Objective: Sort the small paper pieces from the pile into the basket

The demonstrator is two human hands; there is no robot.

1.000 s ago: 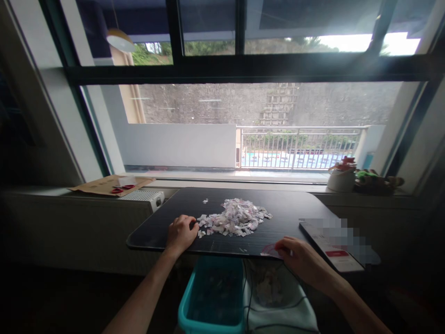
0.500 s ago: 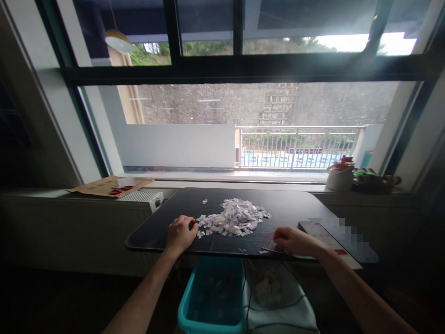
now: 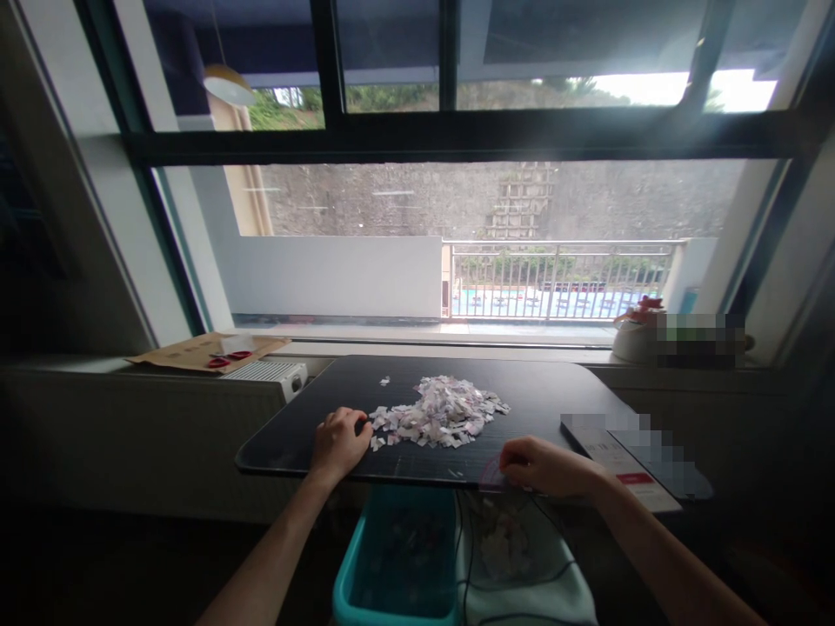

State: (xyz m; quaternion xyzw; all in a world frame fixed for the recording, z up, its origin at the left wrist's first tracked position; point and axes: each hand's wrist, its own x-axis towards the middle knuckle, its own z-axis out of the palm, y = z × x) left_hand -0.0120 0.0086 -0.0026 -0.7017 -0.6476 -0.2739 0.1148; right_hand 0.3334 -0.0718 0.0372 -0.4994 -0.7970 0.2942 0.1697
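Note:
A heap of small pale paper scraps [image 3: 450, 413] lies in the middle of the dark table [image 3: 535, 387]. My left hand [image 3: 340, 442] rests at the heap's left end, fingers curled in. The palm side is hidden, so I cannot make out anything in it. At the near table edge, my right hand [image 3: 538, 465] is closed on a clear protractor [image 3: 490, 474] with pink markings. Its curved side shows left of my fingers; the rest is under my hand.
Below the near edge stand a teal tub [image 3: 352, 561] and a pale bin [image 3: 564, 600] with scraps in it, cables crossing over. A flat box [image 3: 626, 474] lies at the table's right. Red-handled scissors [image 3: 228, 357] rest on brown paper [image 3: 176, 352] on the sill.
My right hand has slid the protractor a little left and toward me, to the near table edge. The small scraps beside it no longer show there. My left hand stays in place.

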